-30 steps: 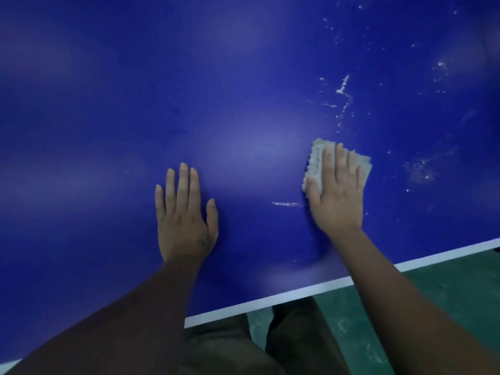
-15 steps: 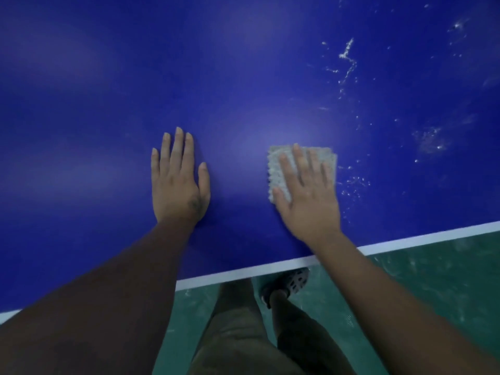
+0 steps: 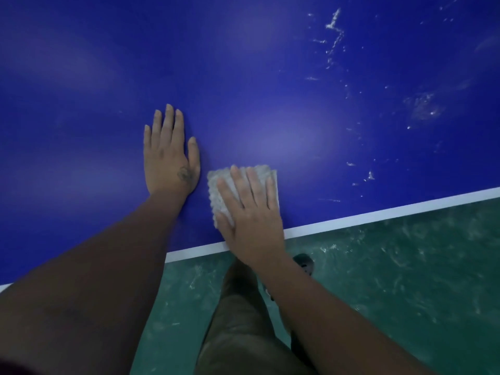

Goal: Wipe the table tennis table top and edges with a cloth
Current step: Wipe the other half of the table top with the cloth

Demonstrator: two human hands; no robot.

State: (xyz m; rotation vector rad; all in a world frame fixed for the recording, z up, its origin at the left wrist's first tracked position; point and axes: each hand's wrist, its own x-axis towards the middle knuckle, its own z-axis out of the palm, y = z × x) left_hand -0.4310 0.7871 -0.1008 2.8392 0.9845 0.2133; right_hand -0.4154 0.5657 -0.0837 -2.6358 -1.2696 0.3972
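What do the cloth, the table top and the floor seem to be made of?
Cloth: likely soft textile, pale grey, bumpy weave, zigzag edge. Table top: hard board with a smooth blue coating, semi-gloss, judging by soft light reflections. Floor: green, shiny, perhaps coated concrete or vinyl; unclear.

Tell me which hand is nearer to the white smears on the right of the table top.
Right. The right hand, flat on the cloth by the near edge, sits left of the smears; the left hand lies flat on the table, farther left.
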